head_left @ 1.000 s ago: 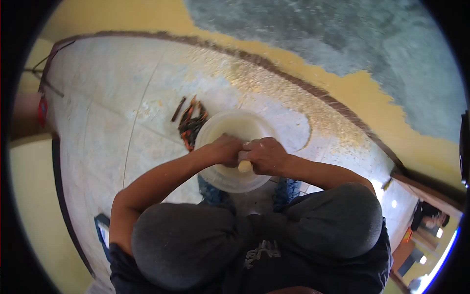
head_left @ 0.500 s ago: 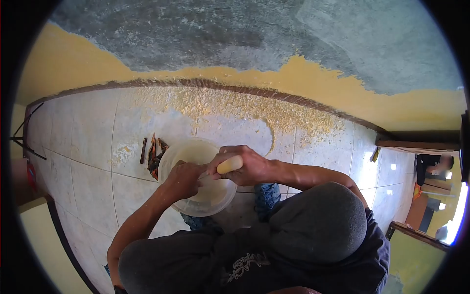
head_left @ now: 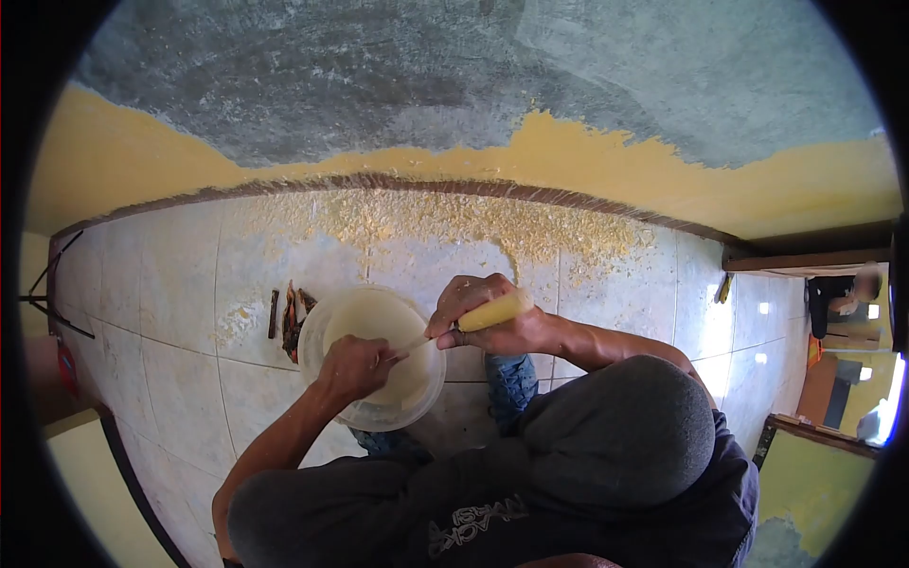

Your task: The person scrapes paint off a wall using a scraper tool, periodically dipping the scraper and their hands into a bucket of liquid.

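Observation:
My right hand (head_left: 526, 335) is closed around the thick yellow handle of a scraper (head_left: 494, 310). Its narrow metal blade points left across a translucent white plastic bucket (head_left: 435, 381). Over the bucket's opening, the fingers of my left hand (head_left: 354, 367) are curled in and pressed on the blade's far end, so the tip is hidden. Inside the bucket is a pale, whitish content whose kind I cannot make out. The bucket stands on the tiled floor between my legs.
Yellow paint flakes (head_left: 445, 216) lie along the foot of the wall (head_left: 407, 85), whose upper part is bare grey. Left of the bucket lie dark, crumpled scraps (head_left: 292, 322) and a short dark stick (head_left: 273, 313). Far right, another person (head_left: 838, 298) sits near a doorway.
My right hand has moved slightly right and the scraper handle has tilted, now lying more sideways. My hands are farther apart, exposing more of the blade. The view has shifted slightly.

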Demonstrator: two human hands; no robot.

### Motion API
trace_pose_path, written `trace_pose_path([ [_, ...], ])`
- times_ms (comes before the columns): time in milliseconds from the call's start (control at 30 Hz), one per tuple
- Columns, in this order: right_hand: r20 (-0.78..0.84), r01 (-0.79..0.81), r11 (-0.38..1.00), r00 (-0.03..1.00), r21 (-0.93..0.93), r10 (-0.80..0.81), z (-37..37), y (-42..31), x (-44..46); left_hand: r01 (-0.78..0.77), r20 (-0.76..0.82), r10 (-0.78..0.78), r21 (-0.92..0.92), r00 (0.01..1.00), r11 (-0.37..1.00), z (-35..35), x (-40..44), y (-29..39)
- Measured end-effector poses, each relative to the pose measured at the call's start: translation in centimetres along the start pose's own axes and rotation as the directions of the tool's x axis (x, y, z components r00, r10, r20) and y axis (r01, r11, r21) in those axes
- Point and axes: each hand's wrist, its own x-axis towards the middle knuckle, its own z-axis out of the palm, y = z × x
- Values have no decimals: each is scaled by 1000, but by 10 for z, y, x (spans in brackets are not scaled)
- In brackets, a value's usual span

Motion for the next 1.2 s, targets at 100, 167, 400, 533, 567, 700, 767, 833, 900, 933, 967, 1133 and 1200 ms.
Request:
trace_pose_path([
  [100,-68,-42,993,996,107,49,-9,-6,-4,-59,107,61,-18,992,998,-15,-9,18],
  [167,-130,-145,832,960,535,250,-21,-4,-9,-177,65,181,-58,981,982,-24,-11,22],
  [400,-525,122,863,749,-490,-404,-120,-54,4,-378,133,357,214,925,901,-127,3,59],
  [533,-509,-71,607,628,-792,-589,-149,-45,16,-461,-114,590,513,800,724,-206,65,112],
  [567,-561,-130,629,612,-767,-557,-151,-37,18,-472,-184,689,605,701,641,-218,82,125],
  [700,-421,-55,452,476,-890,-772,-145,-47,18,-289,-250,889,882,383,373,-255,127,160],
  [767,-422,-33,464,478,-885,-771,-148,-38,20,-159,-230,921,944,314,290,-277,140,166],
  [833,-467,-21,593,639,-805,-611,-152,-13,22,-4,-204,949,977,239,212,-293,175,160],
  [900,-233,83,375,656,-923,-718,-155,-20,18,231,-167,954,946,-249,226,-300,226,147],
  [933,-273,58,383,604,-922,-749,-151,-26,17,227,-182,953,944,-241,238,-297,230,144],
  [967,-318,25,396,550,-918,-772,-148,-31,15,322,-169,960,916,-224,237,-293,234,144],
  [1133,-271,14,376,668,-926,-693,-152,-27,27,137,-519,854,844,-33,518,-264,224,156],
  [1200,-309,-6,407,660,-914,-685,-149,-34,26,446,-115,968,871,-223,206,-293,243,144],
])
